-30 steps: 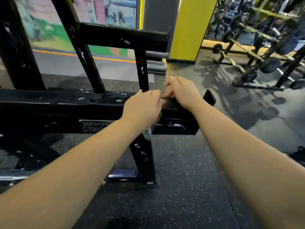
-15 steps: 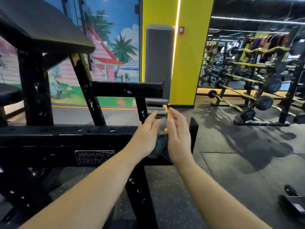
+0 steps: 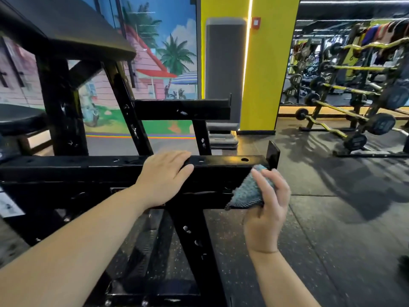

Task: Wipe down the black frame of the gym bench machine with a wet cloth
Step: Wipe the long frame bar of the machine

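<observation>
The black frame (image 3: 221, 171) of the bench machine runs as a thick horizontal beam across the middle of the view, with posts above and below it. My left hand (image 3: 163, 178) rests flat on top of the beam, fingers straight and draped over its front edge. My right hand (image 3: 267, 207) holds a grey-blue cloth (image 3: 249, 191), fingers curled round it, and presses it against the beam's front face near its right end. Wet sheen shows on the beam's top.
Black pads (image 3: 66, 29) of the machine sit at the upper left. A yellow pillar (image 3: 261, 63) and a grey panel (image 3: 225, 69) stand behind. Racks of barbells and dumbbells (image 3: 358, 96) fill the right background. Speckled rubber floor (image 3: 332, 218) lies to the right.
My hands have parted: the left now lies flat on the beam's top, and the right has taken the cloth alone to the beam's front face near the right end.
</observation>
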`<state>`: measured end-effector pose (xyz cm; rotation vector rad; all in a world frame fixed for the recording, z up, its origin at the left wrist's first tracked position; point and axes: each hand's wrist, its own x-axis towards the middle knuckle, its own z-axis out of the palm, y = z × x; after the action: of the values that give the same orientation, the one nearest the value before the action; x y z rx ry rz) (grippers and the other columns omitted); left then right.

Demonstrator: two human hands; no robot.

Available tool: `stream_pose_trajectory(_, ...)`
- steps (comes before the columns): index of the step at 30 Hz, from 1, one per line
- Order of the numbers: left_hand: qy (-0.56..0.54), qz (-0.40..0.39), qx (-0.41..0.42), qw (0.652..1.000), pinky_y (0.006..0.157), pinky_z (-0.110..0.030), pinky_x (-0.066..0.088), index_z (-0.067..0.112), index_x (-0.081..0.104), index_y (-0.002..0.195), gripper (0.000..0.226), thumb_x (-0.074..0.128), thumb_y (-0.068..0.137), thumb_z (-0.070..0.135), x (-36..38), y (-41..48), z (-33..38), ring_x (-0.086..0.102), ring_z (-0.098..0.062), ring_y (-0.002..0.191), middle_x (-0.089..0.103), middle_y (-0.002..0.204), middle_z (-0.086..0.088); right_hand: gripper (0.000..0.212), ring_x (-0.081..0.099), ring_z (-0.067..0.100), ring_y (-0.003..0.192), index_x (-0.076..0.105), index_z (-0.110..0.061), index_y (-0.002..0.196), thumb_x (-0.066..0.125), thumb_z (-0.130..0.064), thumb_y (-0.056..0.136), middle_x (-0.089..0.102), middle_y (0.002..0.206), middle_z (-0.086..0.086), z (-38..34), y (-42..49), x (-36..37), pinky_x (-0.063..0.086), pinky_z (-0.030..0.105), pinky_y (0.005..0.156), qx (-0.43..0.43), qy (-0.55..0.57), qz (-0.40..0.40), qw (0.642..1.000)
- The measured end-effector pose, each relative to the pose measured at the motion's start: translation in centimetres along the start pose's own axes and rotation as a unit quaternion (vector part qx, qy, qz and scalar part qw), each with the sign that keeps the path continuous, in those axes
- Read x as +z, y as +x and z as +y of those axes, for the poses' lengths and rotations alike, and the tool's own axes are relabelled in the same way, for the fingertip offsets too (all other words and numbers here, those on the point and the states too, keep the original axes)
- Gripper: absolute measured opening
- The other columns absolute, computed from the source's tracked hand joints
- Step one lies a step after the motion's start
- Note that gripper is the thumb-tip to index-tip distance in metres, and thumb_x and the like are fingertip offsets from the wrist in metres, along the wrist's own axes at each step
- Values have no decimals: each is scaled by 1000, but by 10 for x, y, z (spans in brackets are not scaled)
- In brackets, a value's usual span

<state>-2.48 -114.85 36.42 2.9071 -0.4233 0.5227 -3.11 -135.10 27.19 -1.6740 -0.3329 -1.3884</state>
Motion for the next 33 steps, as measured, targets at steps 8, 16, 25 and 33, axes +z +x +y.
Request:
stream_pose_trajectory(8, 3, 73, 27, 997, 104, -36, 26, 16, 47, 137, 83, 5, 78, 58, 14, 0, -5, 42, -20, 130, 50, 139, 1, 76, -14, 33, 146, -2, -18, 153, 31, -56, 97, -20, 158, 2, -14, -50, 65, -12, 43, 117, 26, -132, -111, 985)
stream_pose_trajectory(16, 22, 138, 76, 987, 88, -40, 43, 8, 62, 118, 56, 28, 90, 43, 24, 1, -11, 61, -27, 107, 65, 115, -5, 62, -11, 23, 147, 0, -30, 153, 33, -23, 101, -10, 160, -8, 35, -46, 46, -2, 47, 119, -44, -227, -19, 973)
stream_pose_trajectory(25, 37, 180, 91, 979, 84, -33, 29, 8, 63, 111, 48, 35, 87, 39, 31, 1, -14, 62, -27, 98, 66, 108, -5, 54, -8, 23, 148, 6, -35, 152, 28, -38, 104, -7, 160, -11, -10, -90, 110, -4, 42, 119, -63, -227, -64, 970)
stream_pose_trajectory(33, 44, 194, 102, 975, 82, -35, 33, 6, 62, 107, 48, 32, 87, 39, 34, 2, -16, 61, -28, 94, 66, 104, -7, 59, -13, 19, 146, 7, -27, 151, 27, -47, 100, -11, 156, -13, -5, -59, 93, -2, 46, 119, 188, -148, 96, 966)
